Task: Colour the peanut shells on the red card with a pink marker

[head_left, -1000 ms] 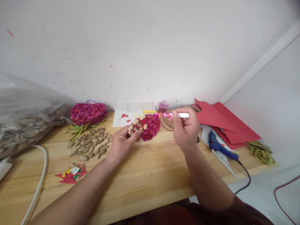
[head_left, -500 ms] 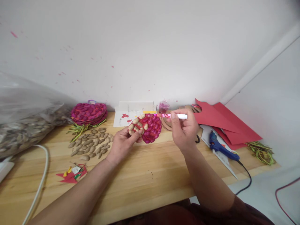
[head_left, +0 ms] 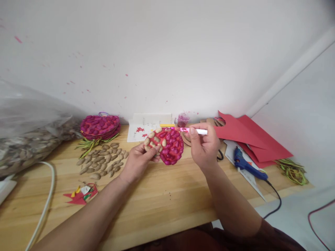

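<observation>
A round red disc covered with peanut shells point(head_left: 171, 146) is held above the table, its right part painted magenta and its left part still natural tan. My left hand point(head_left: 142, 157) grips its left edge, thumb on the front. In my right hand point(head_left: 204, 143) is a white-handled paintbrush point(head_left: 201, 131), pinched level between thumb and fingers. Magenta paint coats its left end, which lies at the disc's top edge. Behind the disc stands a small clear cup point(head_left: 183, 119) with magenta paint inside.
Loose peanuts point(head_left: 102, 160) and a stack of magenta discs point(head_left: 99, 125) lie to the left, near a plastic bag of shells point(head_left: 31, 139). Red paper scraps point(head_left: 78, 197) sit nearer. At right are red sheets point(head_left: 251, 136), a blue glue gun point(head_left: 247, 164) with a cord, and green strings point(head_left: 293, 170).
The disc has turned slightly toward me, showing more of its magenta face. My right hand and the brush have shifted a little left and down.
</observation>
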Tool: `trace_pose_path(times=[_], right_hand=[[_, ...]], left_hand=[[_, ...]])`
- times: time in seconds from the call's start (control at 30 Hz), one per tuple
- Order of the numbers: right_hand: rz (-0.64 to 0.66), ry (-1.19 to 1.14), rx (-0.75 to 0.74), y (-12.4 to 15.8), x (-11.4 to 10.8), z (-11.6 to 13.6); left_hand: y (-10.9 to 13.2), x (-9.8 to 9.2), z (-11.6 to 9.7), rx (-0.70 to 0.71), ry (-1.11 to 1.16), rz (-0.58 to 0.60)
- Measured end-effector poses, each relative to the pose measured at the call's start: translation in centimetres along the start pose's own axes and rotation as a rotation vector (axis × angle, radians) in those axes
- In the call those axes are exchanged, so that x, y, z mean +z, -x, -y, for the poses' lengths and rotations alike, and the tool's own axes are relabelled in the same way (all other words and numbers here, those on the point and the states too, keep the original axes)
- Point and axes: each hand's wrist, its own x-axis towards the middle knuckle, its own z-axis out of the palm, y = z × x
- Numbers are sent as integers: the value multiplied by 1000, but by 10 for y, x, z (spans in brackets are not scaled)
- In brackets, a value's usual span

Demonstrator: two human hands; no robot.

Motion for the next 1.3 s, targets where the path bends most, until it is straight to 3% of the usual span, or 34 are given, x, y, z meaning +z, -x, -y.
trace_pose_path(times=[0.27, 1.3], right_hand=[[9, 38, 17, 3, 0, -2], [5, 26, 1, 1, 0, 0]], left_hand=[[-1, 1, -4, -35, 64, -14], [-1, 0, -1, 10, -50, -32]])
